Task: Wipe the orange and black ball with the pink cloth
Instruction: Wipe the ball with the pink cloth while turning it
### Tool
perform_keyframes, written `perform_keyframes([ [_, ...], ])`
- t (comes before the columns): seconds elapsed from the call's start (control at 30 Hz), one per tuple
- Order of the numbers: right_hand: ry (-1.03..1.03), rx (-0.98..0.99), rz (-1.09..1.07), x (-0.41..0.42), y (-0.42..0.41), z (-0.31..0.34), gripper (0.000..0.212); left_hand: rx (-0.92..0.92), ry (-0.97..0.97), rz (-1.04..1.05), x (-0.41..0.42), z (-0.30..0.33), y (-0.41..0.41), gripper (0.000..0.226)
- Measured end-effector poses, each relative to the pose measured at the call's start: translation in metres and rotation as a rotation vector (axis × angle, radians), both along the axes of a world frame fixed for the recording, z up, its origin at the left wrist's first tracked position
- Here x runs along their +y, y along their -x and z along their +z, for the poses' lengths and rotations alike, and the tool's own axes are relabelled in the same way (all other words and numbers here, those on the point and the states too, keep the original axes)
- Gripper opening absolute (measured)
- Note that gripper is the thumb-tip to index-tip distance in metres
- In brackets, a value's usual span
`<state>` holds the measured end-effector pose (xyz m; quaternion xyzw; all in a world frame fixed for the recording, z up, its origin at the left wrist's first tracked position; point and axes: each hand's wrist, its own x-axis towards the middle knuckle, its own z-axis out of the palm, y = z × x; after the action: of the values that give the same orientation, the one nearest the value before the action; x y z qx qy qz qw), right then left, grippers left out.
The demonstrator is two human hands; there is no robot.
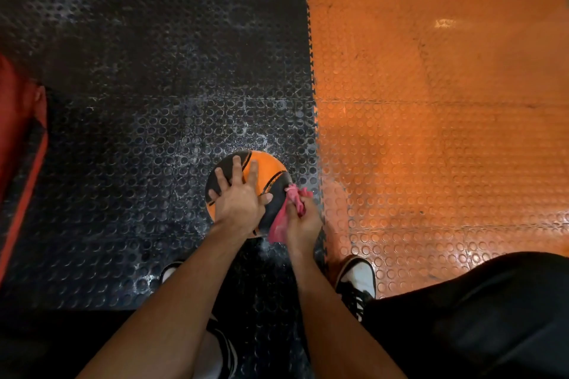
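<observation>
Currently we log: orange and black ball on black studded floor mat; our left hand spread flat atop it; our right hand gripping pink cloth against its right side.

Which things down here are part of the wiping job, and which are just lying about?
In the job:
orange and black ball
pink cloth
left hand steadying the ball
right hand gripping the cloth

Lying about:
red and black object at far left
</observation>
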<state>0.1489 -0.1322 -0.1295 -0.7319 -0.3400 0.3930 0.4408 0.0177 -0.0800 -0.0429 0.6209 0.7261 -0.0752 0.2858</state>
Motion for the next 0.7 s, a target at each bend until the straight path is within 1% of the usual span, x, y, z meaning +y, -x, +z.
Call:
perform_keyframes([
  [0.03,-0.003,-0.013,-0.006,0.005,0.000,0.001,0.027,0.000,0.003,-0.031,-0.001,0.001,0.002,0.089],
  [0.1,-0.001,-0.055,0.045,0.024,-0.004,0.006,0.021,0.006,0.006,-0.093,-0.003,0.001,0.005,0.088],
  [0.23,-0.009,-0.122,0.324,0.079,-0.013,0.024,0.024,0.011,0.001,-0.215,-0.006,-0.004,0.013,0.087],
  [0.3,0.007,-0.141,0.406,0.098,-0.015,0.030,0.027,0.014,-0.009,-0.234,-0.006,-0.005,0.015,0.087],
  [0.4,0.057,-0.098,0.365,0.091,-0.017,0.033,0.028,0.028,0.013,-0.108,-0.005,0.001,0.004,0.087],
  [0.5,0.061,-0.091,0.247,0.050,-0.019,0.019,0.028,0.024,0.040,0.058,-0.008,0.009,-0.010,0.085],
  [0.6,0.037,-0.045,0.164,0.021,-0.020,0.006,0.024,0.022,0.029,0.053,-0.012,0.011,-0.013,0.084],
  [0.7,0.055,-0.049,0.138,0.030,-0.020,0.011,0.022,0.040,0.045,-0.025,-0.012,0.008,-0.007,0.084],
])
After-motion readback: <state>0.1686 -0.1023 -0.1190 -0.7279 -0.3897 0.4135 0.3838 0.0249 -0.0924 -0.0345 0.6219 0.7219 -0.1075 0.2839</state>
